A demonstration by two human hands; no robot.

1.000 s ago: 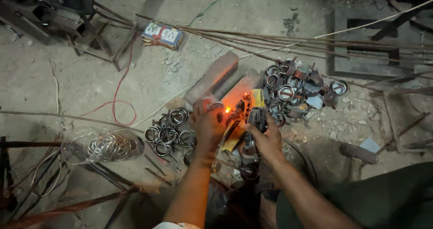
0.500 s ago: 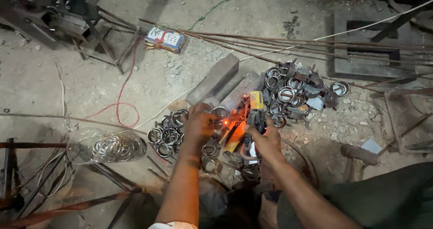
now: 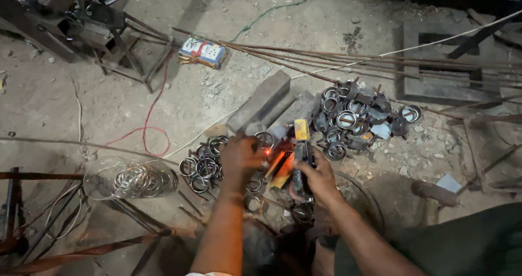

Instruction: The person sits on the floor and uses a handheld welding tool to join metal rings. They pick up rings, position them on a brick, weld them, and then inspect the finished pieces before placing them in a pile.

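metal ring (image 3: pixel 265 140) is pinned against the ground by the left hand (image 3: pixel 239 159), whose fingers are closed down on it, apparently so it stays put beside the glowing spot (image 3: pixel 267 152) just at the hand's 3 o'clock. a welding holder (image 3: pixel 300 145) with a yellow tip is gripped in the closed right hand (image 3: pixel 318 179), its nose angled toward 11 o'clock so that the tip meets the ring at the glow. a grey brick (image 3: pixel 259 102) is set at 12 o'clock of the hands, seemingly as a backstop for the work. loose rings (image 3: pixel 202 164) are heaped at 9 o'clock of the left hand, within easy reach, and a larger pile of ring pieces (image 3: pixel 353 115) is kept at 1 o'clock. farther out at 9 o'clock, thin wire hoops (image 3: pixel 138 179) are held in a clear bag. long rods (image 3: pixel 380 67) are laid across at 1 o'clock.
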